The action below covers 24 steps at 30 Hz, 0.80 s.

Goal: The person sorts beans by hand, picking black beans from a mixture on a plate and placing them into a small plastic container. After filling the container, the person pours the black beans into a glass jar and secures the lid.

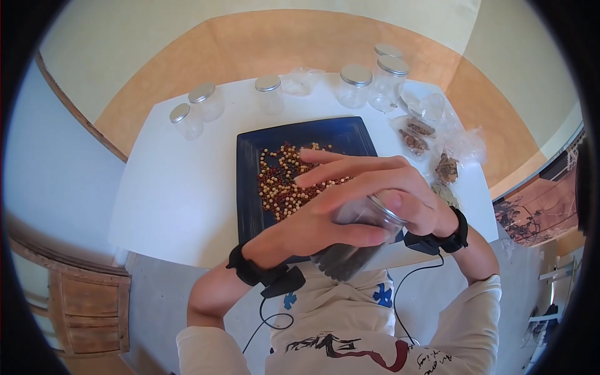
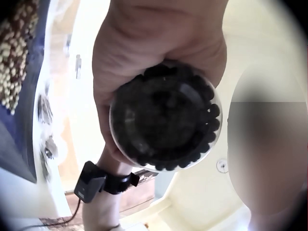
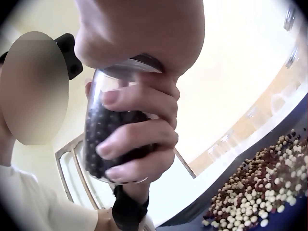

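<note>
My left hand grips a clear jar around its body, thumb along the near side, above the tray's near right corner. The jar leans. Small round black pieces fill its lower part, and the left wrist view faces its base. Over the top, my right hand holds the silver lid, thumb at its edge and the longer fingers reaching left above the tray. The lid sits on the jar, partly covered by this hand. Behind the hands, a dark blue square tray bears many small round cream, red and brown pieces.
Lidded clear jars stand along the table's back edge, among them a jar at left and a larger jar. Plastic bags and packets of brown dried pieces lie at the right. A cable hangs from each wrist device.
</note>
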Tool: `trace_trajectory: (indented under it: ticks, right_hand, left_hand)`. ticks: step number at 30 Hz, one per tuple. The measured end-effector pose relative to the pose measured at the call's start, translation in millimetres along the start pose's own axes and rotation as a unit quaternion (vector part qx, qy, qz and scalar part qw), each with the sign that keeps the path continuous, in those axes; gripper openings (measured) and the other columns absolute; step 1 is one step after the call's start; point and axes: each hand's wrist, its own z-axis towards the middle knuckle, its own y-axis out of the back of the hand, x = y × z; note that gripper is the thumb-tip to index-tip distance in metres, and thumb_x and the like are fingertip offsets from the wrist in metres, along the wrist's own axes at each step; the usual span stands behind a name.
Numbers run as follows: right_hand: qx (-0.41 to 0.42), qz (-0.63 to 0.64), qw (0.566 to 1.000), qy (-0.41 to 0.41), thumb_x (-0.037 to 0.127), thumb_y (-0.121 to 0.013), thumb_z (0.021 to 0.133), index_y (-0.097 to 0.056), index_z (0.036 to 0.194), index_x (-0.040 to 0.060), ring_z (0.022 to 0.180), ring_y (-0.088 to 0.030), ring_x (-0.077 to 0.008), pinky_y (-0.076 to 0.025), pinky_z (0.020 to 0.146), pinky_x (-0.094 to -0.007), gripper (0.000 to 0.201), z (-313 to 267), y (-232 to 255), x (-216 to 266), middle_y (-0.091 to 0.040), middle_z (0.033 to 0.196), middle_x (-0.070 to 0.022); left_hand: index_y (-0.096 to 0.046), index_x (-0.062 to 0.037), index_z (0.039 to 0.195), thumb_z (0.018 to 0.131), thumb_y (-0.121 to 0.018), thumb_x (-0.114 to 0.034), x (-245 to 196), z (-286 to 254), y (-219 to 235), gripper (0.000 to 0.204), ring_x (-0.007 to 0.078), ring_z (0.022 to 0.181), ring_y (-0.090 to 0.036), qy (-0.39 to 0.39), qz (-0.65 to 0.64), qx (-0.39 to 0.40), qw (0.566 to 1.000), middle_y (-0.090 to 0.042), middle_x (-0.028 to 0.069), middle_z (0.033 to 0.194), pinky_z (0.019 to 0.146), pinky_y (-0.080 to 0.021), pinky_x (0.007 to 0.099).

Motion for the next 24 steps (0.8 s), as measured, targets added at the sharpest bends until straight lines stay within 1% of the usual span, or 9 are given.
trace_trajectory:
  ticks: [2,5,8,12,15,17,18,21,24]
  right_hand:
    - [0.018,0.021,0.999,0.034,0.03,-0.041,0.106,-0.072,0.132,-0.0028,0.147,-0.05,-0.0487,-0.034,0.126,-0.0549,0.052,4.1,-0.1,1.7,-0.065,0.145,-0.0269]
    - [0.016,0.053,0.998,-0.015,0.056,-0.041,0.107,-0.079,0.122,-0.0026,0.149,-0.041,-0.0594,-0.03,0.123,-0.0664,0.071,4.7,-1.8,-0.2,-0.059,0.149,-0.0343]
    - [0.041,0.043,0.994,0.095,0.058,-0.041,0.105,-0.077,0.126,-0.0028,0.15,-0.04,-0.0598,-0.03,0.123,-0.0656,0.074,0.4,-5.5,-11.8,-0.053,0.154,-0.0375]
    - [0.007,0.035,0.999,0.026,0.061,-0.039,0.104,-0.067,0.14,-0.0048,0.149,-0.044,-0.0562,-0.03,0.126,-0.0604,0.08,9.1,-3.2,14.5,-0.05,0.156,-0.0379]
    - [0.058,-0.062,0.996,0.02,0.028,-0.04,0.093,-0.056,0.15,-0.0036,0.132,-0.063,-0.0461,-0.047,0.115,-0.0489,0.067,6.3,10.4,12.8,-0.058,0.153,-0.0288]
    - [0.013,-0.081,0.995,-0.052,0.026,-0.039,0.1,-0.055,0.152,-0.0027,0.13,-0.063,-0.0445,-0.047,0.114,-0.047,0.061,-5.7,1.5,4.1,-0.061,0.148,-0.0279]
    - [-0.014,-0.098,0.992,-0.083,0.025,-0.039,0.105,-0.054,0.152,-0.0021,0.13,-0.063,-0.0437,-0.047,0.114,-0.0458,0.056,-11.1,-3.7,-1.0,-0.062,0.145,-0.0277]
    - [-0.133,-0.1,0.963,-0.211,0.028,-0.037,0.113,-0.052,0.154,-0.0017,0.133,-0.062,-0.0381,-0.046,0.114,-0.0421,0.053,-21.0,-21.2,-19.4,-0.061,0.149,-0.0253]
    - [-0.205,-0.037,0.95,-0.234,0.027,-0.034,0.116,-0.049,0.157,-0.0017,0.139,-0.058,-0.032,-0.043,0.118,-0.0377,0.052,-26.7,-36.0,-36.7,-0.057,0.154,-0.0219]
  left_hand:
    - [-0.061,0.0022,0.133,0.088,-0.082,-0.035,5.1,0.2,-0.5,0.062,0.0268,0.098,-0.073,0.017,-0.106,0.053,0.993,-0.07,0.0158,0.11,0.084,-0.059,0.0345]
    - [-0.06,-0.0004,0.136,0.087,-0.08,-0.044,11.2,0.5,-5.3,0.068,0.0325,0.098,-0.074,0.02,-0.285,0.15,0.946,-0.068,0.0191,0.112,0.079,-0.062,0.0383]
    - [-0.062,0.0015,0.13,0.089,-0.074,-0.045,22.2,6.7,-17.0,0.063,0.0323,0.094,-0.074,-0.018,-0.36,0.228,0.904,-0.068,0.0186,0.108,0.076,-0.062,0.039]
    - [-0.066,0.0048,0.118,0.092,-0.073,-0.041,4.3,-0.1,-15.6,0.053,0.0292,0.084,-0.074,-0.005,-0.362,0.193,0.912,-0.07,0.0156,0.104,0.071,-0.062,0.0367]
    - [-0.067,0.0048,0.115,0.094,-0.076,-0.03,-3.5,1.9,-2.9,0.042,0.0274,0.083,-0.074,-0.004,-0.227,0.105,0.968,-0.07,0.0131,0.106,0.071,-0.061,0.0365]
    - [-0.06,0.004,0.129,0.086,-0.082,-0.029,-4.2,-0.4,0.0,0.059,0.0273,0.09,-0.075,0.005,0.08,-0.038,0.996,-0.073,0.0122,0.106,0.077,-0.061,0.0402]
    - [-0.06,0.0041,0.128,0.085,-0.084,-0.024,-3.6,1.3,0.1,0.058,0.0286,0.09,-0.076,-0.032,0.137,-0.056,0.989,-0.074,0.0133,0.104,0.079,-0.06,0.0401]
    - [-0.059,0.0043,0.127,0.078,-0.089,-0.018,-0.2,4.0,-0.9,0.062,0.0363,0.091,-0.076,-0.054,0.402,-0.177,0.897,-0.075,0.0199,0.104,0.08,-0.059,0.0413]
    - [-0.057,0.0062,0.125,0.075,-0.091,-0.02,13.3,9.0,-2.4,0.066,0.0411,0.091,-0.074,-0.067,0.532,-0.219,0.815,-0.073,0.0249,0.105,0.079,-0.06,0.0436]
